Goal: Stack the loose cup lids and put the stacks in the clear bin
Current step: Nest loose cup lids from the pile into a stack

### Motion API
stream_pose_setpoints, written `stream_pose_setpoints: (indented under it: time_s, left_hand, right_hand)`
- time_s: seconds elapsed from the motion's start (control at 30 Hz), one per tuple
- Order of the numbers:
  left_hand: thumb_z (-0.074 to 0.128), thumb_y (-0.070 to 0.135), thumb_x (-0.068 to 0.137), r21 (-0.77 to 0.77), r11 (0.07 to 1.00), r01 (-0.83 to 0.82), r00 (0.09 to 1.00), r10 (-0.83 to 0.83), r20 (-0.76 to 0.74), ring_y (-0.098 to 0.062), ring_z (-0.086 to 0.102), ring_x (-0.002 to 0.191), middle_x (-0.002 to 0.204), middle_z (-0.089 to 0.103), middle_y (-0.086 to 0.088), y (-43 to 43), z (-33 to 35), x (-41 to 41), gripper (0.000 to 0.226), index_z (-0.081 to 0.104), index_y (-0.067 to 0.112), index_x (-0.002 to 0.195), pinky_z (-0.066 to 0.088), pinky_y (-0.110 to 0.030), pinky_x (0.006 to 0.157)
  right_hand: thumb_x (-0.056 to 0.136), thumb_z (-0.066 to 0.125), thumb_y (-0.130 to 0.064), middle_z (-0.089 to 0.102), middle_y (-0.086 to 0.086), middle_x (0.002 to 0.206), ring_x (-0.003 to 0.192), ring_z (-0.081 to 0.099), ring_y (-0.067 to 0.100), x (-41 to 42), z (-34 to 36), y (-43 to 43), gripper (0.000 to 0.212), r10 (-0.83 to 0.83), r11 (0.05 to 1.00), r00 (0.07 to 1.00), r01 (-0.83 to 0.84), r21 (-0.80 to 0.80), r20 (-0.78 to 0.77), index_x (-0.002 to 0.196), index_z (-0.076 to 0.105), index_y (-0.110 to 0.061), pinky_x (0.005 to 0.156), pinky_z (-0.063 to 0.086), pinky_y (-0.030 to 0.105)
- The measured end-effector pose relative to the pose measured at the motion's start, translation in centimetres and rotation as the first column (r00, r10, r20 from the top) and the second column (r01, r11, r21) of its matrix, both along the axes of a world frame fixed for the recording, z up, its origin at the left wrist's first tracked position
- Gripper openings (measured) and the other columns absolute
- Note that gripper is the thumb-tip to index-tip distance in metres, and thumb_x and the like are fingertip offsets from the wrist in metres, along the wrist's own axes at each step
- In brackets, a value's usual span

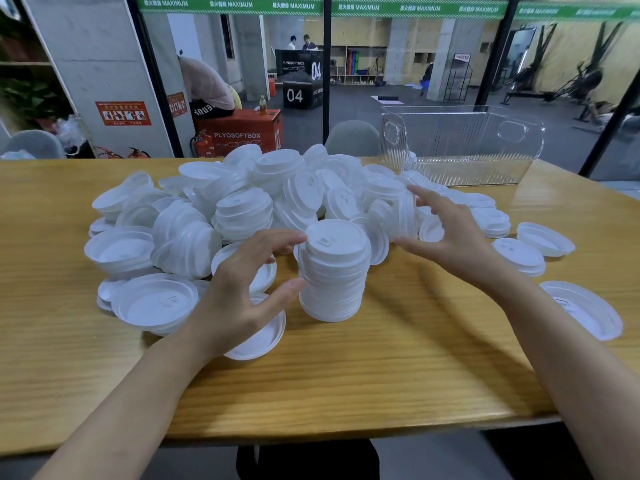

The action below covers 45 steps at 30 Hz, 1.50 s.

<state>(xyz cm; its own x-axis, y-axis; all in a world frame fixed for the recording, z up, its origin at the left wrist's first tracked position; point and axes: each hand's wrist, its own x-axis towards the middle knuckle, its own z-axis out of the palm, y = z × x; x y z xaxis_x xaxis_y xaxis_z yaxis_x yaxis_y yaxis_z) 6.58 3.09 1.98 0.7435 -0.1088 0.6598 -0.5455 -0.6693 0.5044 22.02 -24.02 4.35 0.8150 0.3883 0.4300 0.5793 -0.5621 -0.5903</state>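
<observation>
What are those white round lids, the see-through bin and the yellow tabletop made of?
The white round cup lids look like thin moulded plastic, matte and slightly translucent. The clear ribbed bin seems hard glossy plastic, perhaps acrylic: the room shows through. The yellow tabletop is wood or wood-look laminate, with visible grain.

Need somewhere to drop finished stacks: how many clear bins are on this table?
1: the clear bin stands at the table's far right, behind the lid pile. No other shows.
</observation>
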Motion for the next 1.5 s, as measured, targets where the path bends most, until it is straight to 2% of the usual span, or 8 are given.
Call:
stream_pose_setpoints:
  time_s: [0.13, 0.23, 0.37, 0.47, 0.7, 1.13, 1.27, 1.5]
  left_hand:
    - [0.061, 0.034, 0.088, 0.004, 1.000, -0.006, 1.000, 0.006, -0.004, -0.017, 0.058, 0.113, 0.122, 0.060, 0.008, 0.0, 0.0, 0.0, 0.046, 0.054, 0.019, 0.131, 0.046, -0.027, 0.092]
    - [0.061, 0.036, 0.087, -0.012, 1.000, -0.016, 1.000, 0.016, -0.015, -0.015, 0.058, 0.113, 0.121, 0.060, 0.010, 0.0, 0.0, -0.1, 0.047, 0.053, 0.022, 0.131, 0.046, -0.028, 0.092]
    - [0.062, 0.040, 0.086, -0.055, 0.998, -0.036, 0.999, 0.033, -0.040, -0.012, 0.058, 0.117, 0.126, 0.060, 0.012, 0.0, 0.0, -0.1, 0.054, 0.047, 0.023, 0.135, 0.046, -0.029, 0.094]
    - [0.062, 0.041, 0.085, -0.072, 0.997, -0.036, 0.998, 0.033, -0.045, -0.012, 0.057, 0.117, 0.127, 0.059, 0.014, 0.1, 0.0, -0.2, 0.055, 0.045, 0.025, 0.135, 0.046, -0.029, 0.095]
    - [0.063, 0.040, 0.086, -0.071, 0.997, -0.042, 0.999, 0.039, -0.038, -0.010, 0.056, 0.118, 0.128, 0.058, 0.015, 0.2, 0.0, -0.1, 0.055, 0.043, 0.028, 0.136, 0.046, -0.029, 0.095]
    - [0.060, 0.038, 0.088, -0.023, 0.999, -0.030, 0.999, 0.029, -0.037, -0.011, 0.056, 0.119, 0.125, 0.059, 0.014, 0.1, 0.2, -0.2, 0.053, 0.049, 0.021, 0.137, 0.045, -0.025, 0.095]
    - [0.056, 0.035, 0.090, -0.054, 0.999, 0.002, 0.999, -0.004, -0.049, -0.010, 0.053, 0.123, 0.130, 0.057, 0.016, 0.1, 0.2, -0.1, 0.052, 0.048, 0.018, 0.139, 0.041, -0.017, 0.096]
    - [0.053, 0.032, 0.092, -0.054, 0.998, 0.014, 0.998, -0.018, -0.063, -0.012, 0.054, 0.121, 0.128, 0.059, 0.013, 0.1, 0.1, -0.2, 0.047, 0.051, 0.018, 0.137, 0.040, -0.016, 0.096]
  right_hand:
    - [0.069, 0.077, -0.052, 0.057, -0.012, 0.126, 0.119, 0.050, 0.010, -3.4, 2.3, 1.4, 0.076, 0.132, 0.977, 0.990, -0.121, 0.174, -0.057, 0.134, 0.044, -0.032, 0.093, 0.039, 0.023]
    - [0.071, 0.078, -0.060, 0.056, -0.020, 0.124, 0.120, 0.048, 0.002, -5.1, 3.6, 2.8, 0.066, 0.260, 0.961, 0.963, -0.250, 0.119, -0.075, 0.129, 0.053, -0.042, 0.095, 0.038, 0.017]
    - [0.072, 0.077, -0.052, 0.056, -0.024, 0.126, 0.126, 0.041, 0.007, -5.8, 4.0, 4.2, 0.054, 0.344, 0.939, 0.935, -0.343, 0.027, -0.083, 0.123, 0.060, -0.045, 0.100, 0.032, 0.017]
    - [0.075, 0.082, -0.043, 0.057, -0.020, 0.123, 0.124, 0.040, 0.012, -6.0, 4.2, 5.1, 0.049, 0.353, 0.935, 0.933, -0.355, -0.018, -0.064, 0.120, 0.063, -0.039, 0.099, 0.033, 0.018]
    - [0.070, 0.075, -0.055, 0.055, -0.019, 0.123, 0.122, 0.038, 0.012, -5.9, 3.9, 5.4, 0.047, 0.357, 0.929, 0.933, -0.360, -0.082, -0.052, 0.115, 0.063, -0.044, 0.099, 0.029, 0.014]
    - [0.067, 0.067, -0.074, 0.051, -0.024, 0.126, 0.124, 0.037, 0.008, -6.0, 2.6, 5.5, 0.062, 0.349, 0.933, 0.937, -0.346, -0.097, 0.009, 0.123, 0.059, -0.048, 0.104, 0.034, 0.029]
    - [0.085, 0.058, -0.056, 0.053, -0.019, 0.133, 0.130, 0.041, 0.009, -6.1, 0.9, 4.1, 0.046, 0.316, 0.940, 0.936, -0.331, 0.083, 0.158, 0.125, 0.062, -0.034, 0.107, 0.031, 0.018]
    - [0.095, 0.053, -0.040, 0.061, -0.014, 0.129, 0.127, 0.046, 0.018, -5.9, -1.7, 3.5, 0.032, 0.271, 0.931, 0.930, -0.318, 0.177, 0.248, 0.121, 0.064, -0.025, 0.106, 0.038, 0.033]
